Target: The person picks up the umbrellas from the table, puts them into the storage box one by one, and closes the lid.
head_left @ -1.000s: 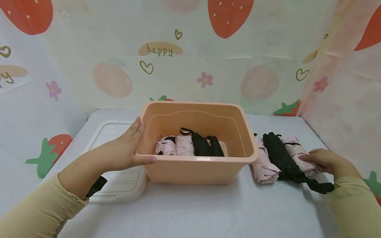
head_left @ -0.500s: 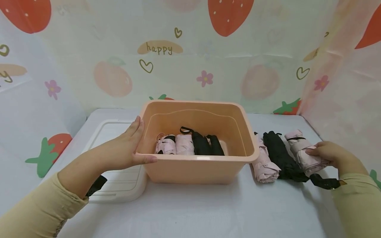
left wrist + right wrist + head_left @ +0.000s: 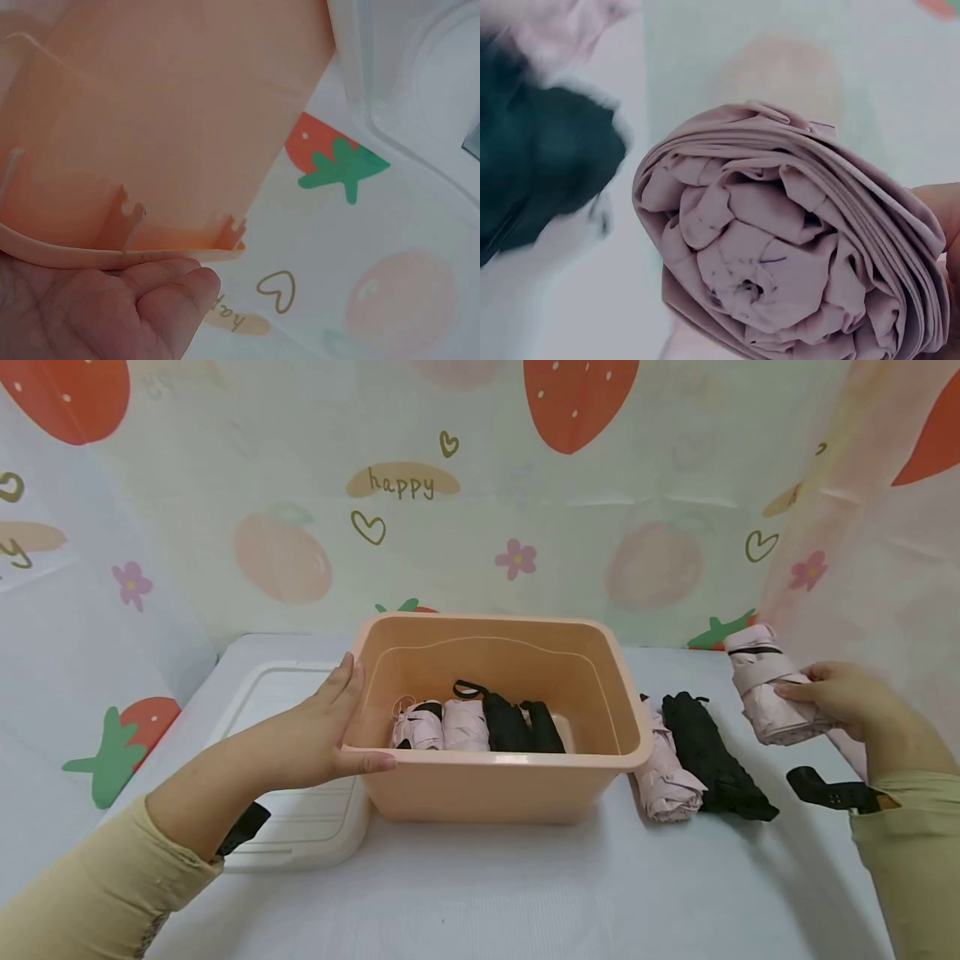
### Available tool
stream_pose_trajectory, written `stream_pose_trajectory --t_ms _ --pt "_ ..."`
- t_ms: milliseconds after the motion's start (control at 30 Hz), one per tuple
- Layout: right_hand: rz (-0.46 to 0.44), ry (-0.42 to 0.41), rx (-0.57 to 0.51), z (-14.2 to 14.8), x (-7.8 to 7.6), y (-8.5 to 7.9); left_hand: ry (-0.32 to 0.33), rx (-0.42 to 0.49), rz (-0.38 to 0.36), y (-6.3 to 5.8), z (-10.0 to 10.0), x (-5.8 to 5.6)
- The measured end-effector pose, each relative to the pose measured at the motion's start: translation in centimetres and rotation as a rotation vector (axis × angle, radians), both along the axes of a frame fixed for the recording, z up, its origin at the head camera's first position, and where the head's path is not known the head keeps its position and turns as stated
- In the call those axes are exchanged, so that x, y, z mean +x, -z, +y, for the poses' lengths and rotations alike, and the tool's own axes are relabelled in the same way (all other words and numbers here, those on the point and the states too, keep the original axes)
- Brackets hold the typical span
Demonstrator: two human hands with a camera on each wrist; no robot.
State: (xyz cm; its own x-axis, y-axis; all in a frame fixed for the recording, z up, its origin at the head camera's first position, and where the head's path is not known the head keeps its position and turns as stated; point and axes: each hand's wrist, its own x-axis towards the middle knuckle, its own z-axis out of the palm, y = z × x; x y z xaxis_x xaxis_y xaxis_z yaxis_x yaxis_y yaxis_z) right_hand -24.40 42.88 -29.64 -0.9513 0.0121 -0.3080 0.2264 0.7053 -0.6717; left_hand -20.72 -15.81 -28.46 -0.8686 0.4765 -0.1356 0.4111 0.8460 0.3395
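Strawberry backdrop (image 3: 562, 527), hands (image 3: 322, 739) apart, right (image 3: 847, 697) holding pink roll (image 3: 768, 689) aloft.

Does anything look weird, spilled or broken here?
No, nothing stands out. The peach box stands upright, the bundles inside lie side by side, and the pink bundle in the right hand is rolled up.

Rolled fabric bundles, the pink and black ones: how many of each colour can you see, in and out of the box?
Pale pink rolled fabric bundles: 4 (two in the open peach plastic box, one on the white table, one in the right hand)
Black rolled fabric bundles: 3 (two in the box, one on the table)
Total in view: 7
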Motion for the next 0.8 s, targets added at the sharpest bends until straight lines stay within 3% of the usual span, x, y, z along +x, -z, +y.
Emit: stream_pose_trajectory --t_ms 167,333,800 --pt "0.096 -0.040 0.070 -3.2 -0.5 -3.4 0.005 0.002 0.008 0.0 -0.1 0.1" --pt "0.161 -0.073 0.060 -6.3 -1.1 -5.7 0.004 0.007 0.005 0.1 0.0 0.0" --pt "0.221 -0.164 0.069 -13.2 -1.4 -8.4 0.001 0.008 -0.008 0.5 0.4 -0.4"
